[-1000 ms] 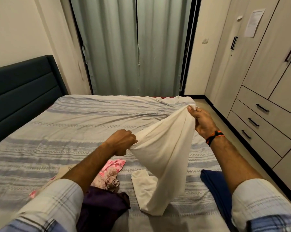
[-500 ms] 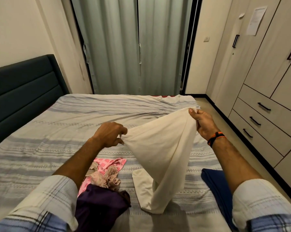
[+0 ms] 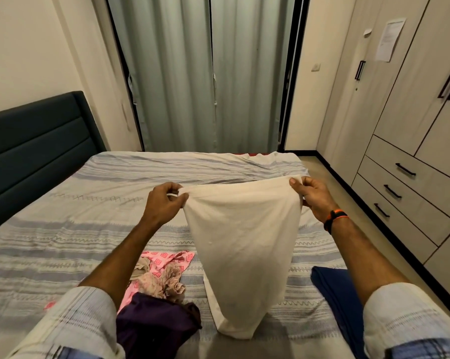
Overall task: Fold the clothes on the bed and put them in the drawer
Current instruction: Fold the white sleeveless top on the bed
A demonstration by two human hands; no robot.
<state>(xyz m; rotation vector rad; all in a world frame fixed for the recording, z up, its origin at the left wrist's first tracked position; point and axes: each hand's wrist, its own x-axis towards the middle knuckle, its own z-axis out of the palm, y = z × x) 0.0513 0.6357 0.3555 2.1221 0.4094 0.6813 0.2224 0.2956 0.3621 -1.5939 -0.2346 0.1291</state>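
At centre frame a cream cloth (image 3: 242,244) hangs lifted above the bed (image 3: 63,229). The left hand (image 3: 164,203) pinches its upper left corner between thumb and curled fingers, and the right hand (image 3: 313,196) pinches the upper right corner the same way, so each grip is pressed closed on fabric. The top edge runs stretched from left to right across the middle of the frame. From there the cloth tapers downward, so its long axis runs top to bottom, ending in a rounded lower end that seems to touch the bedsheet near the bottom centre.

The likely trouble comes from that narrowing. The sides look doubled inward, so if the cloth is laid down as it hangs, hidden creases could be trapped in the fold. The lower end could also drag or bunch as the cloth is lowered, giving a crooked fold. Either pinch holds only a small bite of fabric, so a sharp shake might pull a corner free.

Other clothes lie close by: a pink patterned garment (image 3: 167,263) and a dark purple garment (image 3: 154,322) at lower left, and a blue garment (image 3: 335,294) at lower right. A wide lay-down could overlap them. The drawers (image 3: 413,193) at right appear closed.
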